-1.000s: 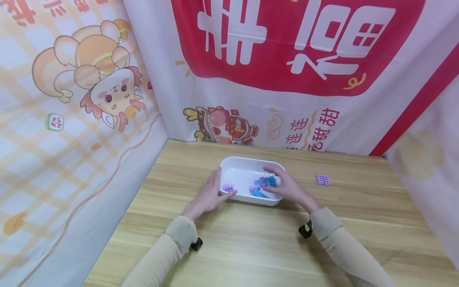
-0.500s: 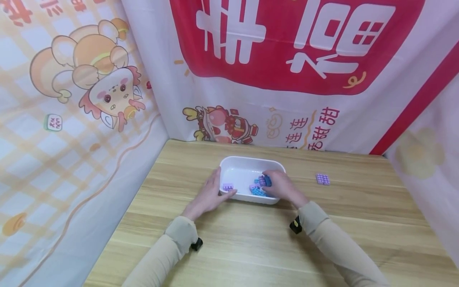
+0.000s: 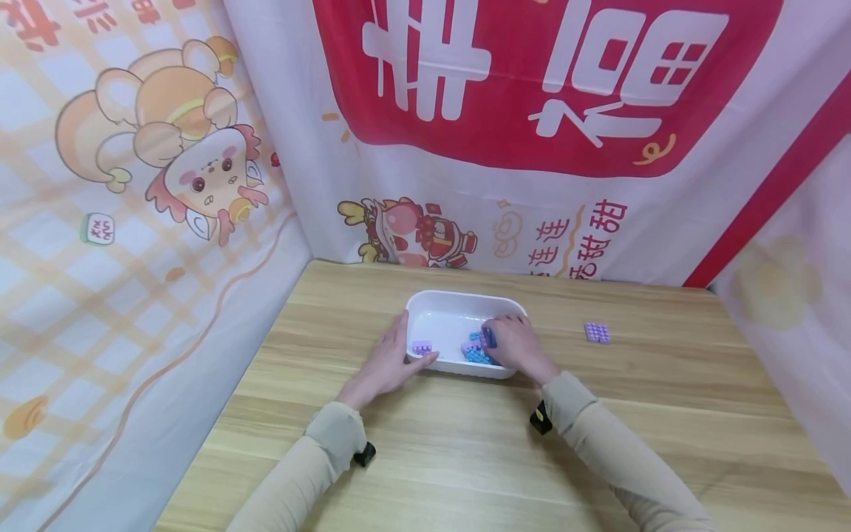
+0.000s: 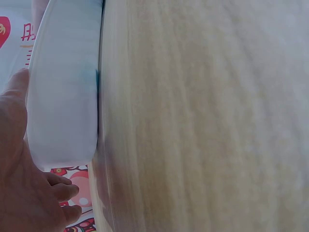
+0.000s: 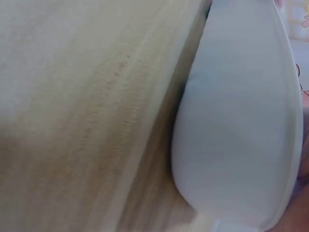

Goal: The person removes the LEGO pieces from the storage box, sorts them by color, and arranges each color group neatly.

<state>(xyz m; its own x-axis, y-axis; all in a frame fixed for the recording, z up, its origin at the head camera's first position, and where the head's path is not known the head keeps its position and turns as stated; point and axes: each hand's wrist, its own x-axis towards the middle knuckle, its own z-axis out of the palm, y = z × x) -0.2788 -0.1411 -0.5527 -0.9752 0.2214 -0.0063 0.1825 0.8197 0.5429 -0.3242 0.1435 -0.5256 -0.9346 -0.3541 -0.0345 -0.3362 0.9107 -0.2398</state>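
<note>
A white plastic tray on the wooden table holds several small studded building blocks. My left hand rests against its left end, fingers straight along the side and thumb lying over the front rim. In the left wrist view, the left hand lies beside the tray's white wall. Inside the right end, my right hand pinches a dark blue building block, mostly hidden by the fingers. Light blue blocks lie under and beside that hand. A purple block sits in the left front corner.
A flat purple studded block lies on the table, right of the tray. Printed cloth hangs behind the table's far edge and along both sides. The tray's outer wall fills much of the right wrist view.
My right hand has moved slightly left and its spread fingers have drawn in on the dark blue block. The left hand and the tray stay nearly where they were.
</note>
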